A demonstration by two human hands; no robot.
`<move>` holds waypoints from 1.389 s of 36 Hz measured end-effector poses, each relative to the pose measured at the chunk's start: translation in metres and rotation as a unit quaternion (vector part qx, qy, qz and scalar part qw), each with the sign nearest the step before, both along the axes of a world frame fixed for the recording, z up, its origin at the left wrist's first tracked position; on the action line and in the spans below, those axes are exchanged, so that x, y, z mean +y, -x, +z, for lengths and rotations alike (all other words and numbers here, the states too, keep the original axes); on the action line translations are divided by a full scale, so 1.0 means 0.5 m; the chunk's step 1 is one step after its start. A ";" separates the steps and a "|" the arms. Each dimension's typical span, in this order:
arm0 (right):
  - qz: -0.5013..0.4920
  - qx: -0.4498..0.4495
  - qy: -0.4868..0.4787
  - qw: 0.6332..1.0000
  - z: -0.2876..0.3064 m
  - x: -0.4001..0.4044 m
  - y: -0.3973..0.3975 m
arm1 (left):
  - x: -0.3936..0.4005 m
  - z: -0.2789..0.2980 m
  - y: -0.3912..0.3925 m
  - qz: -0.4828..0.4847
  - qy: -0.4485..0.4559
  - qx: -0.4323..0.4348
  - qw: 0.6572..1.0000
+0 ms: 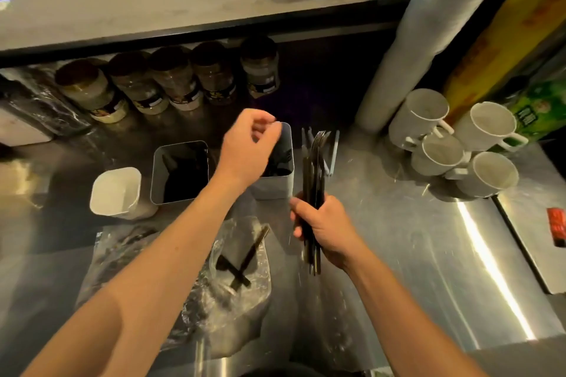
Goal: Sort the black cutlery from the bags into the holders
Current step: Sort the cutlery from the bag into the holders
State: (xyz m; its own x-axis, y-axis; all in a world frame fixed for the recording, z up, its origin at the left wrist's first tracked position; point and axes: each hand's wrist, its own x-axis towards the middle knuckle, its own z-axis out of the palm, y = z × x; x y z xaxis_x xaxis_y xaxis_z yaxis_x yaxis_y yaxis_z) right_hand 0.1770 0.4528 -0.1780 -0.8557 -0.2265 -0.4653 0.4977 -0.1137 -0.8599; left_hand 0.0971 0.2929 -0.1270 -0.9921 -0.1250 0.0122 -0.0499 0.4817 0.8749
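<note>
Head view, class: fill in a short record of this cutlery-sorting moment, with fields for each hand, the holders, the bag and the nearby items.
left hand: above the right metal holder, fingers loosely curled, nothing seen in them
right hand: grips a bundle of black forks
left metal holder: dark inside, contents unclear
plastic bag: two crossed black pieces inside
nearby: white mugs, spice jars

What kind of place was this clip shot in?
Probably a cafe or restaurant prep counter. The worktop is stainless steel, white mugs are stacked beside a big roll of cling film, and a row of spice jars sits under a shelf.
</note>
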 end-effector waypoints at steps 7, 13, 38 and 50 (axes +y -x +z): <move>0.019 0.050 -0.030 0.998 0.030 -0.018 -0.003 | 0.021 0.013 -0.046 -0.143 -0.008 -0.139 0.980; 0.010 0.058 -0.025 0.998 0.027 -0.031 -0.011 | -0.007 0.007 -0.062 -0.107 -0.084 -0.141 0.981; 0.069 -0.008 -0.028 0.997 -0.004 -0.182 -0.014 | -0.335 0.070 -0.064 0.239 -0.132 0.056 0.960; 0.071 -0.006 -0.018 0.997 0.019 -0.145 -0.021 | -0.242 -0.011 -0.089 0.194 0.106 0.090 0.971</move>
State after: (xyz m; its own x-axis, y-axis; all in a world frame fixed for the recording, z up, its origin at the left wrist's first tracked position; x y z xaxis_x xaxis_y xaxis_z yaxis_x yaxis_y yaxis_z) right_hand 0.1875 0.3801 -0.1685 -0.8109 -0.3277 -0.4848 0.5164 -0.0109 -0.8563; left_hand 0.1418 0.1719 -0.1326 -0.8500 -0.4653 0.2468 -0.1197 0.6270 0.7698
